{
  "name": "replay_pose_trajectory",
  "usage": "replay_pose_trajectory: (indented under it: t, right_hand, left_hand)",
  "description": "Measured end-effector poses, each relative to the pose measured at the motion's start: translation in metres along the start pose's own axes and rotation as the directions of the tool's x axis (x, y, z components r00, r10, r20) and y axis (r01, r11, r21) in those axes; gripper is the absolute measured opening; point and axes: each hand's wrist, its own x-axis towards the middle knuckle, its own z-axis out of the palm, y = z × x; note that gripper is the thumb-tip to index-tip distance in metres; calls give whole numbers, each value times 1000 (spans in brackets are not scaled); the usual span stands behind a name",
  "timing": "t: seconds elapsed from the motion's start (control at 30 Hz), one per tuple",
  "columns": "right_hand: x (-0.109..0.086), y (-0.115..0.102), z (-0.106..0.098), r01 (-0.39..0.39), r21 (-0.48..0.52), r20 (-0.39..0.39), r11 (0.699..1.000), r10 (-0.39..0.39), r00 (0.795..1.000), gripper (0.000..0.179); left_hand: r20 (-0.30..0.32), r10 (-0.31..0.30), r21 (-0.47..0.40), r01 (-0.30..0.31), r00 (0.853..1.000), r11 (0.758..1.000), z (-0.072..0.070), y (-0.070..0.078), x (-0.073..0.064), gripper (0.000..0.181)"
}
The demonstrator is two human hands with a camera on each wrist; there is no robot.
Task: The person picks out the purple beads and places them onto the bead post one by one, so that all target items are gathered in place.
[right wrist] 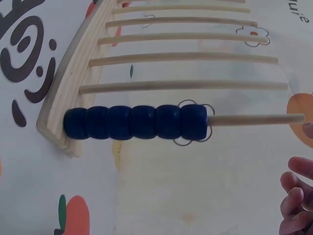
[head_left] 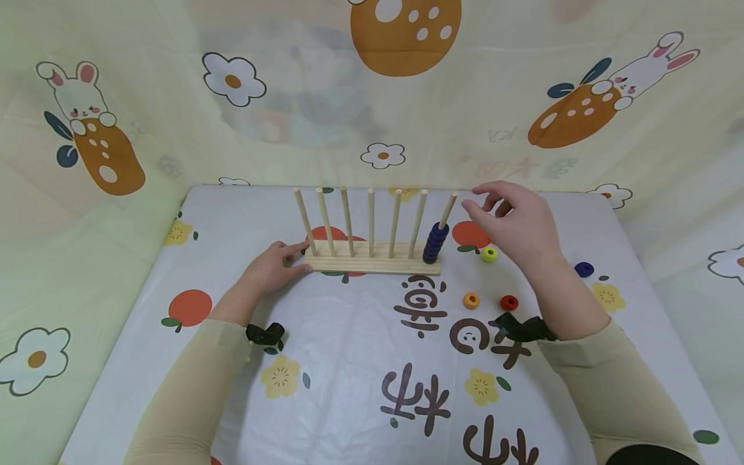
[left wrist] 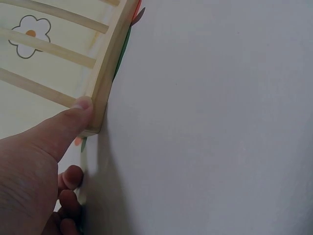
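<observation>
A wooden peg rack (head_left: 372, 258) with several upright pegs stands toward the back of the table. Its left end is held by my left hand (head_left: 267, 270), thumb at the front edge and index finger behind. In the left wrist view the thumb (left wrist: 73, 117) lies against the base's corner. Several dark blue beads (right wrist: 132, 122) are stacked on the rightmost peg (right wrist: 254, 120), whose upper part is bare. Just right of that peg's tip, my right hand (head_left: 523, 223) hovers with fingers loosely bent and nothing visible between them; only its fingertips show in the right wrist view.
Right of the rack lie loose beads: a yellow-green one (head_left: 489, 254), an orange one (head_left: 471, 300), a red one (head_left: 509, 303) and a dark blue one (head_left: 584, 269). A printed cloth covers the table (head_left: 337, 336), and patterned fabric (head_left: 314, 129) hangs behind it.
</observation>
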Motion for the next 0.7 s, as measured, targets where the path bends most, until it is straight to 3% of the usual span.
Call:
replay_pose_trajectory:
  t: [0.7]
  right_hand:
    - [-7, 39, -9, -58, -70, 48, 996, 62, 997, 52]
  left_hand:
    - [-7, 18, 5, -18, 1000, 1000, 2, -3, 2, 67]
